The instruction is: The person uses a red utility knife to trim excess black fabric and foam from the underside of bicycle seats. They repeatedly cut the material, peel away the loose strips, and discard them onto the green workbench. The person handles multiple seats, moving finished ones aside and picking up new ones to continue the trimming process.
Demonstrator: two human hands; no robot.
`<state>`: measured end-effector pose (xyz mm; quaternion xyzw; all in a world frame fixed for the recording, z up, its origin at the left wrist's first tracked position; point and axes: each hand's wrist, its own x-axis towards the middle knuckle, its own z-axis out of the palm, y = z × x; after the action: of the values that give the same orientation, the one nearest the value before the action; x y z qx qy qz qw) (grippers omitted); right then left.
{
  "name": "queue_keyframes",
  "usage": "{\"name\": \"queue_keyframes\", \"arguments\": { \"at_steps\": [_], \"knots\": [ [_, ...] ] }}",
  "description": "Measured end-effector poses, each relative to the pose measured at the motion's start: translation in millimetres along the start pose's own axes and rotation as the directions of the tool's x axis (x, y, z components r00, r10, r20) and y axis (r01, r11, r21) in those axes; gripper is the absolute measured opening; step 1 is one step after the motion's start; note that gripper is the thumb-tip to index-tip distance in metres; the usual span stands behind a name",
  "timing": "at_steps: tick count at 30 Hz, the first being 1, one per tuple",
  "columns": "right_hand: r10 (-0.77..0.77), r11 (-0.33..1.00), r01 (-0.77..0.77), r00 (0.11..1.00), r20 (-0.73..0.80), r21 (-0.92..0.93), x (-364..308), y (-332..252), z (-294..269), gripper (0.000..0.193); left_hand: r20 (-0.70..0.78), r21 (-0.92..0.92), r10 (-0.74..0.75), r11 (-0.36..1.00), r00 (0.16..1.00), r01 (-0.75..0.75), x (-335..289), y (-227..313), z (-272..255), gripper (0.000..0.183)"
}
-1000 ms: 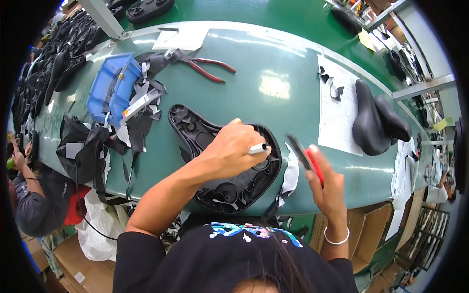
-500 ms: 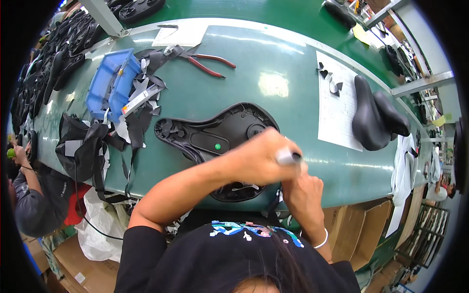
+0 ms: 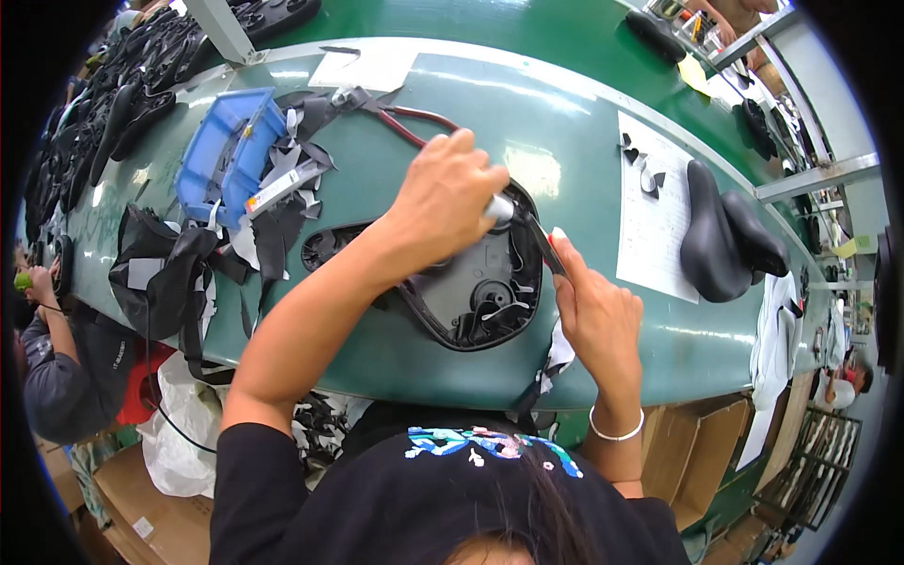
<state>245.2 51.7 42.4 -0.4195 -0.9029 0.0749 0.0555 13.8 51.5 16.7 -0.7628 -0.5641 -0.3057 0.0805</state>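
A black bicycle saddle [image 3: 463,299] lies underside up on the bench, its narrow nose pointing left. My left hand [image 3: 443,200] is closed around a short silver-grey cylindrical tool [image 3: 500,209] over the saddle's far rear edge. The tool's working end is hidden. Beside the saddle's right rim, my right hand [image 3: 599,306] pinches a narrow dark strip [image 3: 546,247] between thumb and fingers. That strip runs up to the rim near the tool. Part of the saddle's middle is covered by my left forearm.
A blue bin [image 3: 218,162], black scraps [image 3: 273,235] and red-handled pliers [image 3: 407,132] are at the left and far side. Two finished saddles [image 3: 714,235] sit by a paper sheet [image 3: 650,245] on the right. A cardboard box [image 3: 702,452] stands below the bench edge.
Both hands have moved away from my body, the left also leftward. They were close together at the near rear edge; now they work at the far rear edge. The saddle has turned somewhat.
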Motion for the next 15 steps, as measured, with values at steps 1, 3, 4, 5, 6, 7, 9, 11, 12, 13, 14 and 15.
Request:
{"name": "queue_keyframes", "arguments": {
  "at_steps": [1,3,4,5,6,7,9,11,12,13,14,15],
  "knots": [
    [0.014,1.0,-0.013,1.0,0.016,-0.028,4,-3,-3,0.045,-0.079,-0.063,-0.176,0.983,0.981,0.171,-4,-5,1,0.018],
    [-0.036,0.999,0.036,0.999,0.03,0.0,-19,-5,-4,0.044,-0.189,-0.25,-0.522,0.845,0.832,0.474,-10,-13,4,0.021],
    [-0.084,0.996,0.083,0.996,0.029,0.031,-29,-5,-6,0.044,-0.274,-0.391,-0.626,0.766,0.73,0.51,-10,-15,4,0.025],
    [-0.121,0.991,0.119,0.992,0.034,0.066,-38,-4,-10,0.044,-0.25,-0.39,-0.73,0.677,0.636,0.624,-10,-22,7,0.027],
    [-0.113,0.993,0.114,0.991,0.069,-0.02,-30,-3,-16,0.044,-0.03,-0.673,-0.803,0.457,0.595,0.582,-15,-29,4,0.03],
    [-0.155,0.988,0.156,0.986,0.068,-0.012,-18,3,-15,0.044,0.197,-0.851,-0.793,0.153,0.576,0.503,-22,-33,-1,0.035],
    [-0.214,0.977,0.215,0.976,0.033,-0.013,18,26,-15,0.045,0.395,-0.896,-0.834,-0.258,0.385,0.361,-20,-6,-19,0.04],
    [-0.307,0.945,0.317,0.945,0.116,-0.085,56,50,-30,0.044,0.422,-0.893,-0.81,-0.292,0.408,0.343,-32,23,-29,0.043],
    [-0.424,0.906,0.42,0.901,0.096,0.058,72,55,-26,0.044,0.33,-0.902,-0.807,-0.116,0.49,0.416,-49,30,-31,0.045],
    [-0.472,0.88,0.475,0.874,0.119,0.007,76,54,-28,0.043,0.282,-0.909,-0.762,-0.018,0.583,0.417,-57,29,-34,0.046],
    [-0.521,0.846,0.532,0.84,0.152,-0.035,81,43,-34,0.043,0.233,-0.912,-0.712,0.077,0.662,0.404,-67,28,-37,0.047],
    [-0.562,0.809,0.582,0.806,0.186,-0.076,84,38,-37,0.043,0.213,-0.938,-0.634,0.081,0.744,0.337,-72,26,-43,0.048]
  ]
}}
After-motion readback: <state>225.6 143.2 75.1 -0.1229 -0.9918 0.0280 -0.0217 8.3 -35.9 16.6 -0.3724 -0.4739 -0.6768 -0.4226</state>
